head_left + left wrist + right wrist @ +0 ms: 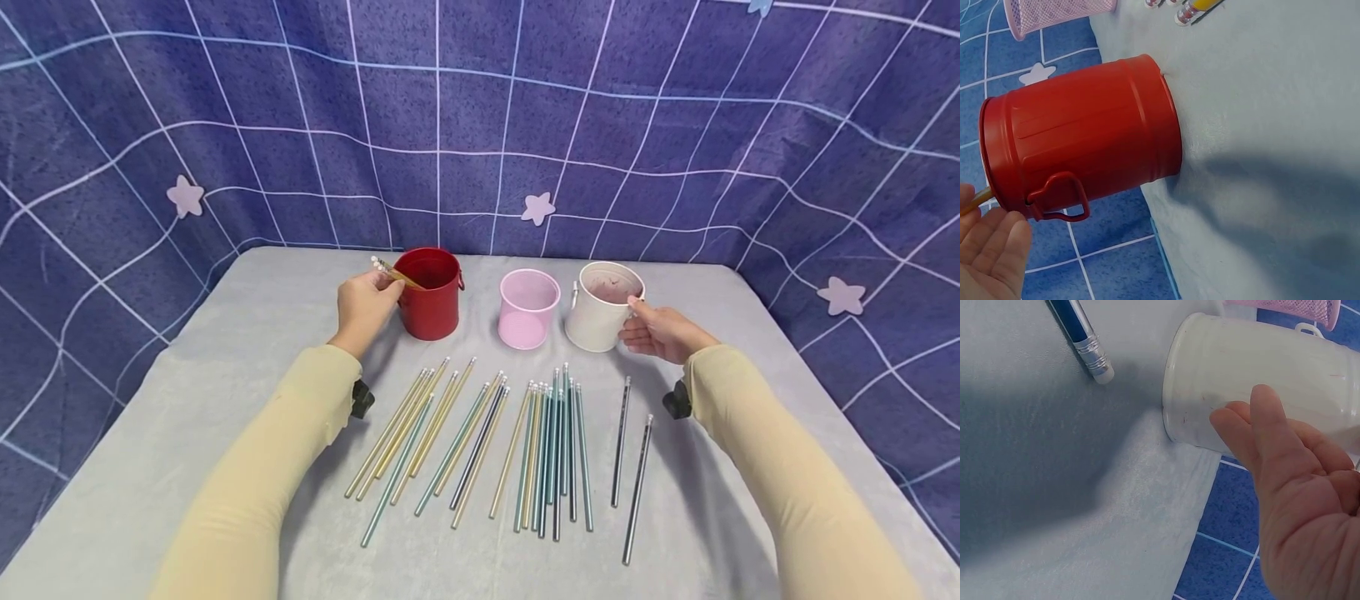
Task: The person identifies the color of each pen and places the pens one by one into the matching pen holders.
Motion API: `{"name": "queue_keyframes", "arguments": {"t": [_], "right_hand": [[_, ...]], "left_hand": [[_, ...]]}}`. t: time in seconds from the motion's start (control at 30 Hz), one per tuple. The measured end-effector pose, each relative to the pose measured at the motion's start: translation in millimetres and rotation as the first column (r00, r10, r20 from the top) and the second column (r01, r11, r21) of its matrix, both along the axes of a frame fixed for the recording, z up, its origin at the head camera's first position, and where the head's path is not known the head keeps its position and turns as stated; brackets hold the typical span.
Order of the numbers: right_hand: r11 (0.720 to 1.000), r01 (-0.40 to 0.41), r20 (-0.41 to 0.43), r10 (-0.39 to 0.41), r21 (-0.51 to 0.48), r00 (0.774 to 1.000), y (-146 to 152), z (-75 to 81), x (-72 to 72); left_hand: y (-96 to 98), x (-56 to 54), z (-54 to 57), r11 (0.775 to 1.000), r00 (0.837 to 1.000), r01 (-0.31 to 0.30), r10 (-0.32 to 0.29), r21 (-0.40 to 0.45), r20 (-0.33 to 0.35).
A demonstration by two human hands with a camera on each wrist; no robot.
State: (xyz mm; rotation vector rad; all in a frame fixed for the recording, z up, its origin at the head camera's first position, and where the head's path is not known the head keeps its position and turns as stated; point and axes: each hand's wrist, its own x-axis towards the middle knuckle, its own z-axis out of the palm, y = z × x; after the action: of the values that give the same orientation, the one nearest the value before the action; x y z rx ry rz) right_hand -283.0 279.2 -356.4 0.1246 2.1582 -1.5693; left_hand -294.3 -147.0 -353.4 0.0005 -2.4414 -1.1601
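Note:
My left hand [365, 307] pinches a few gold pencils [403, 278] with white erasers at the rim of the red bucket [430, 315]. The pencils lean over that rim, their lower ends hidden inside. In the left wrist view, the left fingers [1004, 244] lie just beside the bucket's mouth and side handle. At the white bucket [592, 325], my right hand [666, 332] grips the right edge, thumb at the rim and other fingers along the outer wall. The right wrist view has these fingers [1269, 425] overlapping the white wall.
Between the buckets stands a pink mesh cup [525, 327]. Many gold, teal and dark blue pencils [551, 458] lie in a loose row on the grey cloth in front. Two dark pencils [637, 492] lie apart at right. A blue gridded curtain [465, 108] hangs behind.

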Motion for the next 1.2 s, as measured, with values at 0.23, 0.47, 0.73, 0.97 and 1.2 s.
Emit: {"name": "queue_keyframes", "arguments": {"t": [0.23,0.47,0.73,0.97,1.2], "right_hand": [[0.999,0.016,-0.007,-0.017,-0.035,1.000,-0.4,-1.0,-0.1],[0.999,0.006,-0.010,-0.006,-0.032,1.000,-1.8,-1.9,-0.4],[1.000,-0.021,-0.008,0.021,-0.012,1.000,-2.4,-2.3,-1.4],[0.999,-0.032,-0.002,0.032,0.001,0.999,-1.2,-0.2,-1.2],[1.000,-0.027,0.005,0.027,0.000,1.000,0.8,1.0,-0.9]], "left_hand": [[-0.8,-0.6,1.4,0.999,0.998,-0.027,0.029,-0.046,0.047],[-2.2,-2.6,-0.7,0.998,0.997,-0.027,0.030,-0.049,0.067],[-3.3,-4.3,-1.1,0.996,0.994,-0.040,0.047,-0.078,0.100],[-3.4,-3.8,1.5,0.995,0.991,-0.031,0.042,-0.090,0.128],[-6.6,-3.1,1.3,0.995,0.990,0.004,0.009,-0.096,0.141]]}}
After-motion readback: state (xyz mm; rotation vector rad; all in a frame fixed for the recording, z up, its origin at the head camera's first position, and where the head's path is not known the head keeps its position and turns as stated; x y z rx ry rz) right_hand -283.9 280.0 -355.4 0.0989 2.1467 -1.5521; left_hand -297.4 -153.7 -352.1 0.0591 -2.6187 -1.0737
